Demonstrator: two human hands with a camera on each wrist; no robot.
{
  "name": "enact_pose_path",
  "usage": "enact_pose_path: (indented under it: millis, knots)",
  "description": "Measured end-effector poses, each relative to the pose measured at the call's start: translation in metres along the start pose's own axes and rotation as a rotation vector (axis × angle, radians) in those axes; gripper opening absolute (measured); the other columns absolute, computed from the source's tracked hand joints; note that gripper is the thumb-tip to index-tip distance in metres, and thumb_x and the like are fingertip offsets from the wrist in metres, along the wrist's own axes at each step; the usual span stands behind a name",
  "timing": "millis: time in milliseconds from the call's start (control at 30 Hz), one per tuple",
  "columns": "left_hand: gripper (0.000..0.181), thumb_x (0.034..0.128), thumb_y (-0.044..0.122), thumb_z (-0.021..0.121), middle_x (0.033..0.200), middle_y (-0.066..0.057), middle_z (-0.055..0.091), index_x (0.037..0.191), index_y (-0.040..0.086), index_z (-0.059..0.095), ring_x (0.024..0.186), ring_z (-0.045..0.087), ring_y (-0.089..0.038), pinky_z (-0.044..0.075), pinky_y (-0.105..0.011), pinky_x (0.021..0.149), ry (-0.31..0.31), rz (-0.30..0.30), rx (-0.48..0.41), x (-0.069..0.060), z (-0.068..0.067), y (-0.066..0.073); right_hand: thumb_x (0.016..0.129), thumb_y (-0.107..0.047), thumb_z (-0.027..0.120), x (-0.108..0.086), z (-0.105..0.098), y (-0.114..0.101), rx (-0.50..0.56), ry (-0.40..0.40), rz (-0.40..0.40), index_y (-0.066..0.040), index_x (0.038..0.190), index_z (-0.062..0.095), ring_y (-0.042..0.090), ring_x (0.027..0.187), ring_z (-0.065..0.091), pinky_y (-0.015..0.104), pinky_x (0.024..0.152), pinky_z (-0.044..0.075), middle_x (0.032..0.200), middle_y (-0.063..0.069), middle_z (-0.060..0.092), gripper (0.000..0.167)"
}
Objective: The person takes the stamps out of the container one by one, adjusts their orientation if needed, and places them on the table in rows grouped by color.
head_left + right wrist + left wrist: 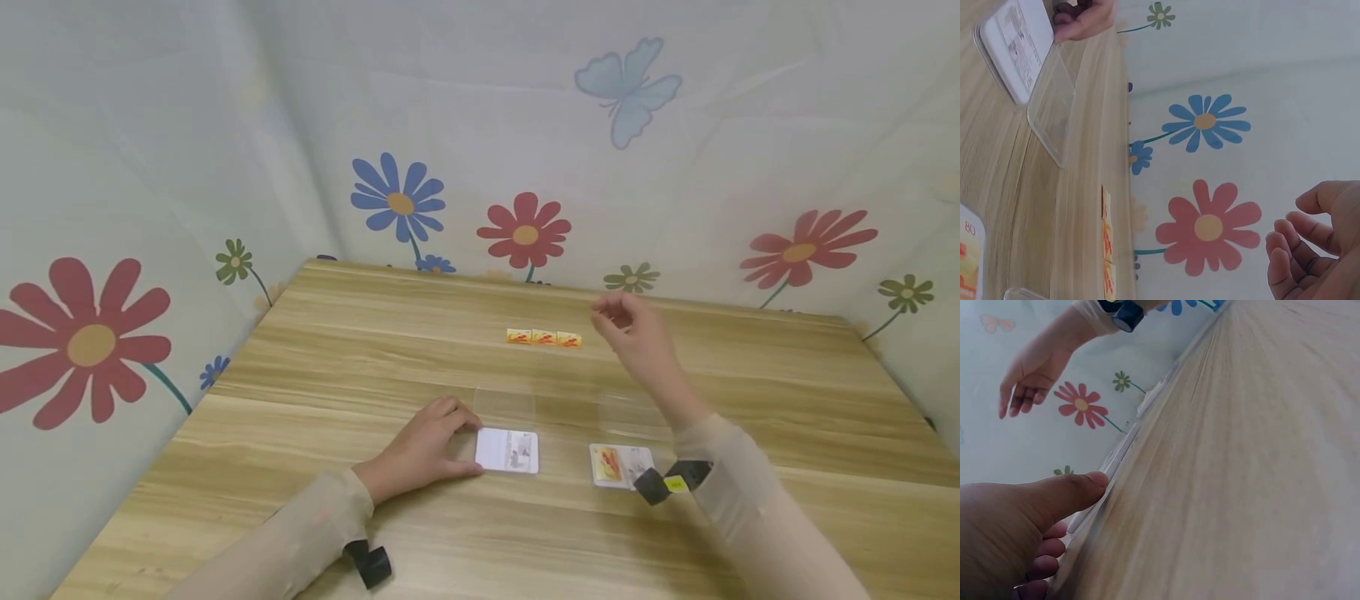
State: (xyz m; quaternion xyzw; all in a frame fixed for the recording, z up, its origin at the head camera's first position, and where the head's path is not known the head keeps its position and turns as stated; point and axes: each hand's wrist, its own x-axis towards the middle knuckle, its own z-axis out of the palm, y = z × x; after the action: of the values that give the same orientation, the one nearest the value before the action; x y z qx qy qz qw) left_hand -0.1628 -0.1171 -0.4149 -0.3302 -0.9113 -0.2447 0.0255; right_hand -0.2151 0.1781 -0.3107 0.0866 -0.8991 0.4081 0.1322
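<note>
My left hand holds the left edge of a small clear plastic case, thumb at the near corner and fingers at the far one. Inside are white cards with a grey printed picture, and the case's transparent lid lies folded back on the table. Raised over the far part of the table, my right hand has loosely bent fingers, and nothing shows in it. A second case, holding an orange-and-yellow piece beside a grey print, is partly hidden by the right wrist's camera.
Three small orange-and-yellow cards lie in a row toward the back of the wooden table. The second case's clear lid lies flat behind it. A flower-printed cloth hangs behind the table.
</note>
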Motion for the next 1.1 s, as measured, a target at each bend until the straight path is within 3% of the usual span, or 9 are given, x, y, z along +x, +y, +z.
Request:
enact_pose_path:
  millis: [367, 1100]
  knots:
    - [0.048, 0.0719, 0.039, 0.082, 0.107, 0.001, 0.060, 0.108, 0.011, 0.065, 0.102, 0.054, -0.017, 0.046, -0.037, 0.093, -0.001, -0.001, 0.006, 0.000, 0.001, 0.000, 0.094, -0.015, 0.059, -0.019, 0.001, -0.013, 0.015, -0.032, -0.012, -0.001, 0.111, 0.062, 0.017, 0.085, 0.056, 0.017, 0.069, 0.046, 0.098, 0.014, 0.065, 0.022]
    - [0.047, 0.0718, 0.039, 0.082, 0.106, 0.001, 0.060, 0.107, 0.011, 0.065, 0.102, 0.054, -0.016, 0.045, -0.037, 0.093, 0.008, 0.006, 0.004, -0.001, 0.001, 0.001, 0.092, -0.012, 0.063, -0.054, 0.019, -0.018, 0.058, -0.077, -0.036, -0.006, 0.109, 0.064, 0.015, 0.087, 0.056, 0.022, 0.071, 0.049, 0.100, 0.007, 0.064, 0.019]
